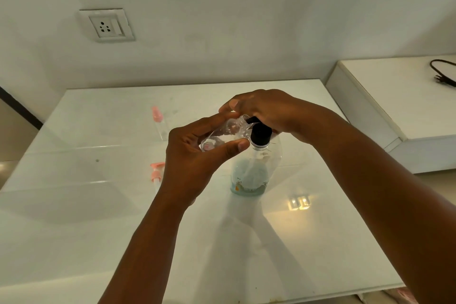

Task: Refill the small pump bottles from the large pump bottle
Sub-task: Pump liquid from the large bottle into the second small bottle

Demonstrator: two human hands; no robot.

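Note:
The large clear pump bottle (251,173) with a black pump (260,134) stands upright at the middle of the white table (98,217). My right hand (266,108) rests on top of the black pump head, fingers curled over it. My left hand (197,155) holds a small clear bottle (222,134) without its cap, tilted, its mouth right at the black nozzle. A second small bottle (159,122) with a pink pump lies on the table to the far left. A loose pink pump cap (156,173) lies just left of my left wrist.
A wall socket (107,26) sits on the back wall at the left. A raised white ledge (394,96) at the right carries a black cable (444,74). The table's front edge runs along the bottom of the view.

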